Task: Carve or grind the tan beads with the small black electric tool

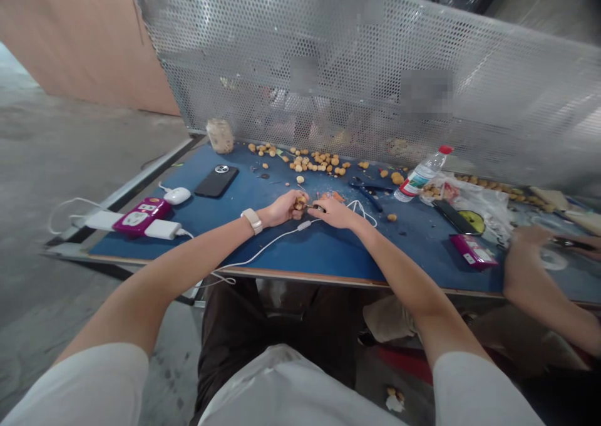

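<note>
My left hand (284, 208) is closed around a small cluster of tan round nuts (299, 203) at the middle of the blue worktable (300, 244). My right hand (335, 213) meets it from the right, its fingers pinching a small dark tool (317, 208) whose shape is mostly hidden. Scattered loose tan nuts (319, 161) lie in a band beyond my hands. A pair of blue-handled pliers (369, 193) rests just past my right hand. A white cable (282, 241) runs under my wrists.
A black phone (216, 181), pink power strip (141, 217), water bottle (422, 174) and plastic bag (472, 203) sit on the table. A perforated metal screen (328, 69) stands behind it. A co-worker's hand (530, 250) works at the right.
</note>
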The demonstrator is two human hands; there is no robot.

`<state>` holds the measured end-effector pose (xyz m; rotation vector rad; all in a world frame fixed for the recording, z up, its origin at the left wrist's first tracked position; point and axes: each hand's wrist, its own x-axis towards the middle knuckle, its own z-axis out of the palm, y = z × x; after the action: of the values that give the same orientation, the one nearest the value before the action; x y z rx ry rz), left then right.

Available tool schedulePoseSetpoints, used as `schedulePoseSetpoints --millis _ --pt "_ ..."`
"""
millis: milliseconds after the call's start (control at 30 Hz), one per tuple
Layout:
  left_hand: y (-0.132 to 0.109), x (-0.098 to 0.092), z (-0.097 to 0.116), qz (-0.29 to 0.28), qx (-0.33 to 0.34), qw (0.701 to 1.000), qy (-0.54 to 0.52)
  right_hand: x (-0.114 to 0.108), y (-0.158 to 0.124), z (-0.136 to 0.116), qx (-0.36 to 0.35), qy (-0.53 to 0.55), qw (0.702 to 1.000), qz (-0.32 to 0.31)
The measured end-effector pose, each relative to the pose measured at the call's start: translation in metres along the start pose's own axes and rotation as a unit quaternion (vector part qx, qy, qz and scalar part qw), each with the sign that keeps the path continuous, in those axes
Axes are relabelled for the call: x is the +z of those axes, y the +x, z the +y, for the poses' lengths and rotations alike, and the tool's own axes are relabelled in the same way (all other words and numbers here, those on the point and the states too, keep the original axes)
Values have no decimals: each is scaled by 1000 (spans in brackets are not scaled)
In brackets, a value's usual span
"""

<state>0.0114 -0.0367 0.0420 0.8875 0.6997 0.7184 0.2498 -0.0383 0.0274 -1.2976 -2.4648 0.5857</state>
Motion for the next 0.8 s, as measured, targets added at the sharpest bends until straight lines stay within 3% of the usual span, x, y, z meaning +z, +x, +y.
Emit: schedulePoseSetpoints --millis 800 --pt "1 -3 -1 -13 8 1000 17 -3 -1 -6 2 1 1000 3"
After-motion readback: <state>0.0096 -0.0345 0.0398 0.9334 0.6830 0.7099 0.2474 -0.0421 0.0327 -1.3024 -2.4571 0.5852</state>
